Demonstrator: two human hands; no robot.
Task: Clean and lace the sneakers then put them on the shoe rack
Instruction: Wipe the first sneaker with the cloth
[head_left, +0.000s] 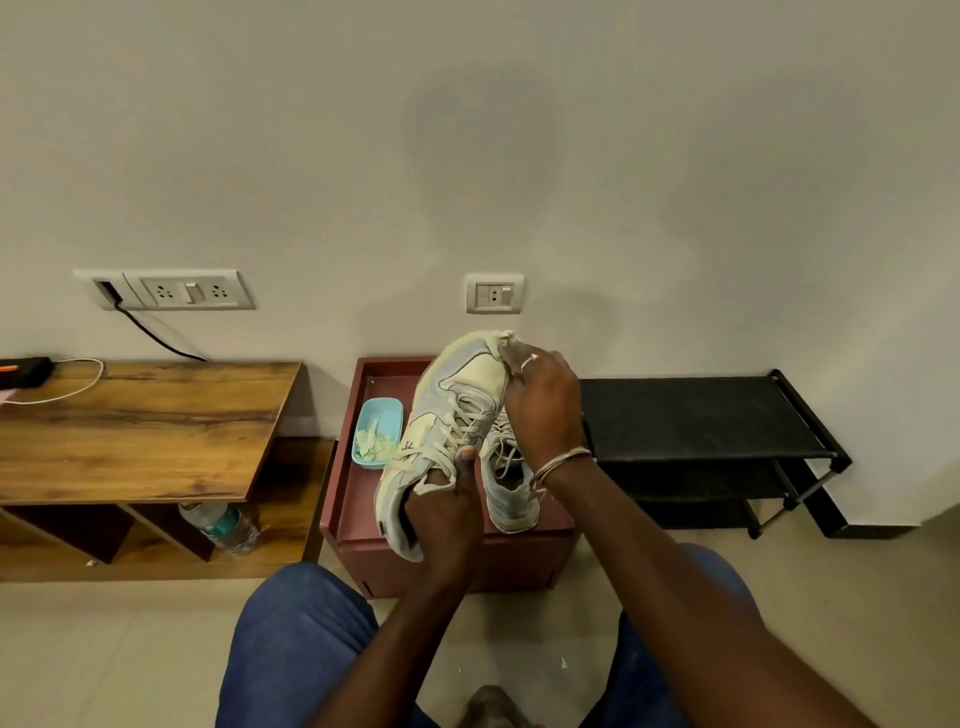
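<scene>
My left hand (445, 512) grips a pale cream and grey laced sneaker (451, 415) by its heel opening, holding it toe-up above the maroon box (353, 519). At the toe, my right hand (543, 400) pinches a small pale cloth (506, 340) against the shoe. The second sneaker (506, 488) lies on the box behind my right wrist, partly hidden. The black shoe rack (701, 421) stands to the right against the wall.
A light blue tub (378, 434) holding pale wipes sits on the box's left side. A low wooden table (140, 426) stands at left, with a plastic bottle (221, 527) lying under it. Wall sockets are behind. My knees in blue trousers are below.
</scene>
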